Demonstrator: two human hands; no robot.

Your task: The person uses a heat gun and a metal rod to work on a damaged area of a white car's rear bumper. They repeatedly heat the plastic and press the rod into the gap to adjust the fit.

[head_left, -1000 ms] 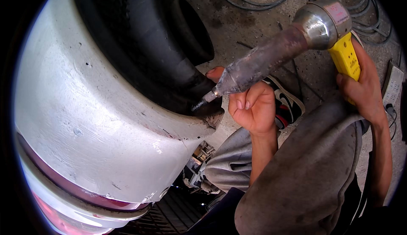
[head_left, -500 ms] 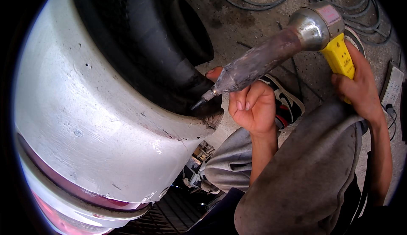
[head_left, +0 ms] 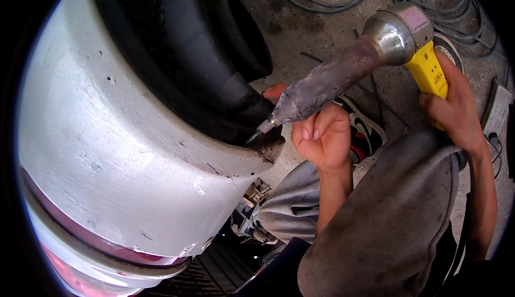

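Heat gun (head_left: 348, 66): held clear of the floor (head_left: 292, 39), slanting down leftward, its barrel passing over the left hand (head_left: 325, 141), its narrow tip (head_left: 259, 132) reaching the inner edge of the bumper (head_left: 134, 131), near that edge's right corner
Right hand (head_left: 453, 106): grasping the yellow handle (head_left: 429, 72), thumb and fingers wrapped around it
Left hand: lower fingers curled toward the palm, 1 finger stretched out behind the barrel toward the dark lining (head_left: 201, 56); whether it grips anything I cannot tell
Tip shift: over the last 0.5 s it has slid slightly right and down, now closer to the bumper's inner edge; contact is too dark to confirm
Handle shift: further left than 1 second ago, almost level with its place 0.5 s ago
Left hand shift: hardly any; its pose matches the 2 earlier views
Meaning: probably a small re-aiming at the same corner, with the work there still under way
Bumper: scuffed white face, no fresh change that I can make out
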